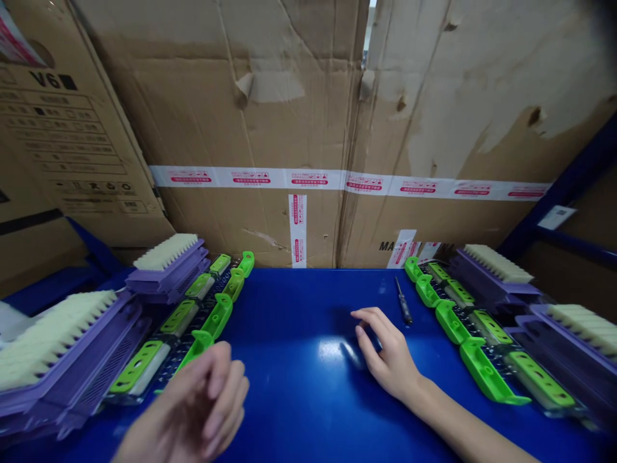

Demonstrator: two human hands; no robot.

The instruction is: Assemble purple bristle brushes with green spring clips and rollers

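My left hand (193, 405) hovers at the lower left, slightly blurred, with loosely curled fingers and nothing visible in it. Just beyond it runs a row of bright green curved plastic pieces (214, 318). My right hand (388, 350) is over the blue table (299, 386), thumb and forefinger apart, holding nothing. A thin screwdriver (403, 302) with a dark handle lies beyond that hand, apart from its fingers. Farther right sits a second row of green curved pieces (452, 321).
Yellow-green slotted parts (179, 316) line the left side, with similar parts (491, 326) at right. Purple plastic pieces with cream ribbed filters (58, 334) are stacked at left, others (499, 263) at right. Taped cardboard (250, 135) walls the back; a blue frame (554, 186) stands right.
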